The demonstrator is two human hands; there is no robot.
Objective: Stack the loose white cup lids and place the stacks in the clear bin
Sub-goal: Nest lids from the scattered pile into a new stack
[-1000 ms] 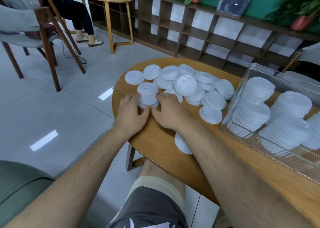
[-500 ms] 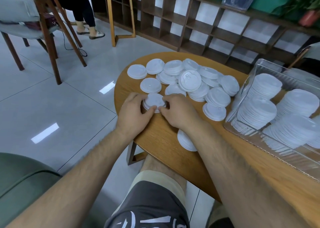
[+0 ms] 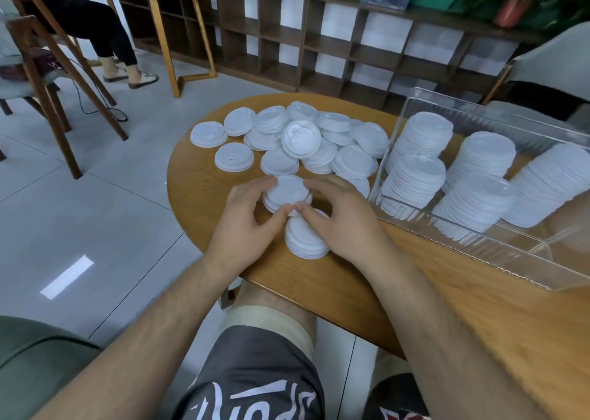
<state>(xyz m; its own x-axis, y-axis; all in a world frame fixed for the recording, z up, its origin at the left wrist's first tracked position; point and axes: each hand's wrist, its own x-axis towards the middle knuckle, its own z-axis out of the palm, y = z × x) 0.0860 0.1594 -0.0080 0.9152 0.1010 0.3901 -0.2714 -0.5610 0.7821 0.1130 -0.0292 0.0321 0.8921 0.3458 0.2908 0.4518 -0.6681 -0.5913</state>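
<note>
Your left hand [image 3: 245,224] and right hand [image 3: 344,221] are both curled round a short stack of lids [image 3: 287,191]. Your fingers are on its far rim and your thumbs meet on the near rim, just left of the clear bin [image 3: 526,260]. Squeeze evenly from both sides so the rims nest square before you lift, since a lopsided stack will likely slide apart. A second stack [image 3: 305,240] lies nearer you, partly under your right hand. The held one probably goes on top of it, so line up the edges and press down gently. The loose lids [image 3: 300,138] lie spread left of the bin, farther from you. The bin already holds several leaning stacks, so aim for the floor that looks bare at its near end.
</note>
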